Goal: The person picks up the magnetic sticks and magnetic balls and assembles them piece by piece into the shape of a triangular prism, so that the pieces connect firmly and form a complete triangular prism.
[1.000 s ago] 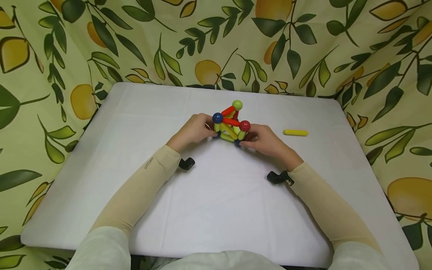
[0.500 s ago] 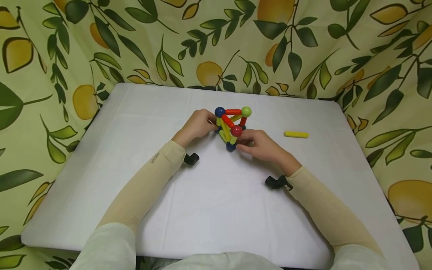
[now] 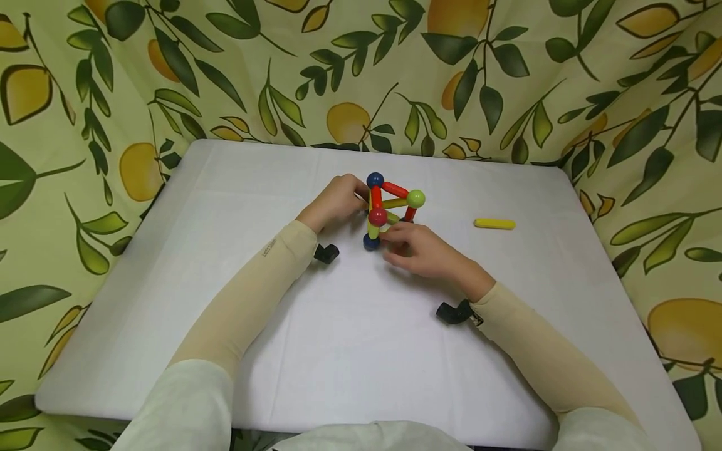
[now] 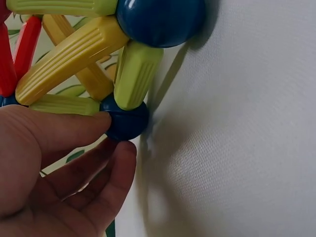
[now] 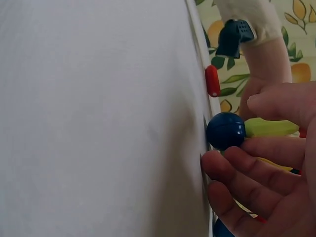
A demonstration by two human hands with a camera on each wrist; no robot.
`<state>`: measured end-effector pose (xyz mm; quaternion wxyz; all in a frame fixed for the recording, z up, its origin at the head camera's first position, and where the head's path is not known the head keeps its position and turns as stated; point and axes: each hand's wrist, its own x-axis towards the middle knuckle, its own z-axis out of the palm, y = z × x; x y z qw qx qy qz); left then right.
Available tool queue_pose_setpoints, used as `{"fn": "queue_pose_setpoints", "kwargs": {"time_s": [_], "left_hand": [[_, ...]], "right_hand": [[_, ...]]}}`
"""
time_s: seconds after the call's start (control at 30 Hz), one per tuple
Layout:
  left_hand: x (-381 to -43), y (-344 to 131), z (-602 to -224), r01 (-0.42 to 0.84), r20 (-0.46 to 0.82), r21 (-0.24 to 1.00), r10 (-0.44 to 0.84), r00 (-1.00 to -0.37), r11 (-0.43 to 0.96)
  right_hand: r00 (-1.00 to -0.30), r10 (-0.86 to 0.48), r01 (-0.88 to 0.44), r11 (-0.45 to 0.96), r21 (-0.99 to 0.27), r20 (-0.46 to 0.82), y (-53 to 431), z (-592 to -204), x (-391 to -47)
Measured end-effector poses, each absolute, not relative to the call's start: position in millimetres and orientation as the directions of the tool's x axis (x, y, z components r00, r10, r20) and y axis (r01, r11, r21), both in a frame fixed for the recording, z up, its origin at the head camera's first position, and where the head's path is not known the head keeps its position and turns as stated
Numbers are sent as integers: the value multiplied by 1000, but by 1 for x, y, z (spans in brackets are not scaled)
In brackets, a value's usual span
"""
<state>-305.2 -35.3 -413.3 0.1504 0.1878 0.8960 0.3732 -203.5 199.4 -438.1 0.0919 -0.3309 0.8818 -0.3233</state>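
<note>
A magnetic ball-and-rod frame point(image 3: 395, 203) stands on the white table, made of red, yellow and green rods. On top are a blue ball point(image 3: 375, 180), a green ball point(image 3: 415, 198) and a red ball point(image 3: 377, 217). My left hand point(image 3: 338, 199) is at its left side; the left wrist view shows thumb and fingers pinching a low blue ball point(image 4: 127, 123). At the front right is my right hand point(image 3: 423, 254), its thumb raised and its fingers spread close beside another low blue ball point(image 5: 225, 131). Whether those fingers touch it is hard to tell. Other bottom parts are partly hidden.
A loose yellow rod point(image 3: 494, 223) lies to the right on the white-covered table point(image 3: 350, 351). A leaf-and-fruit patterned curtain point(image 3: 350, 75) surrounds the back and sides. Beyond the low ball, a red rod point(image 5: 212, 81) shows in the right wrist view.
The frame has turned clockwise seen from above: the red ball has come left and forward, the green ball right. My left hand has moved away and right, my right hand slightly nearer and left.
</note>
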Motion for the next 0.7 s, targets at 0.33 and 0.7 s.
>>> {"fn": "queue_pose_setpoints", "kwargs": {"time_s": [0.33,0.7], "left_hand": [[-311,-30,-414,260,-105,696,453,-885,669],[-306,-35,-415,288,-88,702,480,-873,652]], "right_hand": [[-766,-641,-529,593,-607,42,190,-437,-196],[-766,-641,-541,609,-580,41,195,-431,-197]]}}
